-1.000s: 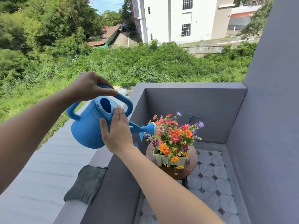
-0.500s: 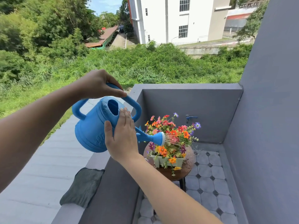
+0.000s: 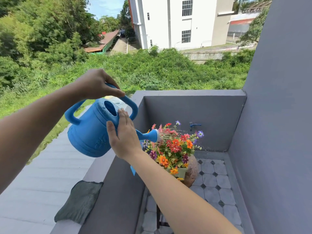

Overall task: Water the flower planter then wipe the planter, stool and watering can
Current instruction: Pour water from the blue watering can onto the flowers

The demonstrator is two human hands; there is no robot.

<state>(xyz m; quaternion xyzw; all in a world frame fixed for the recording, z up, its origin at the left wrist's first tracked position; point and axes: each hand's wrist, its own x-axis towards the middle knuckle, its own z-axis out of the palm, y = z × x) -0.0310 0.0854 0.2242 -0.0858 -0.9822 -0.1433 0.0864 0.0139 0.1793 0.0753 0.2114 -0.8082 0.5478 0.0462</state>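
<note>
I hold a blue watering can (image 3: 89,132) tilted to the right. My left hand (image 3: 96,84) grips its top handle. My right hand (image 3: 125,137) lies flat against the can's side near the spout base. Water sprays from the rose (image 3: 154,135) onto the colourful flowers (image 3: 175,146) in a pale green planter (image 3: 181,172). The planter stands on a round brown stool (image 3: 191,169), partly hidden by my right forearm. A dark green cloth (image 3: 79,202) lies on the grey ledge at lower left.
Grey balcony walls (image 3: 185,115) enclose a tiled floor (image 3: 212,183). A blue tap (image 3: 194,125) sticks out of the back wall behind the flowers. A tall grey wall (image 3: 278,115) rises on the right. Beyond the ledge lie a roof and greenery.
The can's spout has swung to the right across the flowers, and the spray now falls further right. Both hands keep their hold.
</note>
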